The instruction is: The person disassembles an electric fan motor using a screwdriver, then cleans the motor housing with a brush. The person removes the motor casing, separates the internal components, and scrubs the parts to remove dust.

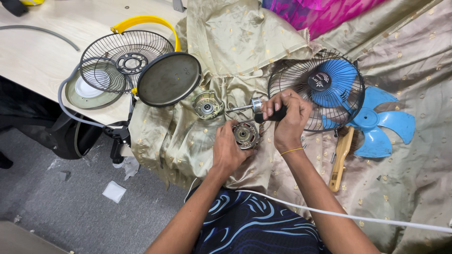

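Note:
My left hand [228, 151] grips a round metal fan motor [246, 134] resting on the gold cloth [221, 42]. My right hand [288, 117] is closed around the black handle of a screwdriver [252, 106], whose metal shaft points left, just above the motor. A second round motor cover [207, 104] lies to the left on the cloth, apart from both hands.
A black wire fan guard with a blue centre [316, 89] and a blue fan blade [376, 122] lie to the right. A wooden-handled brush [340, 157] is beside my right forearm. At left are another wire guard [121, 60], a dark round plate [168, 79] and a white cable [348, 216].

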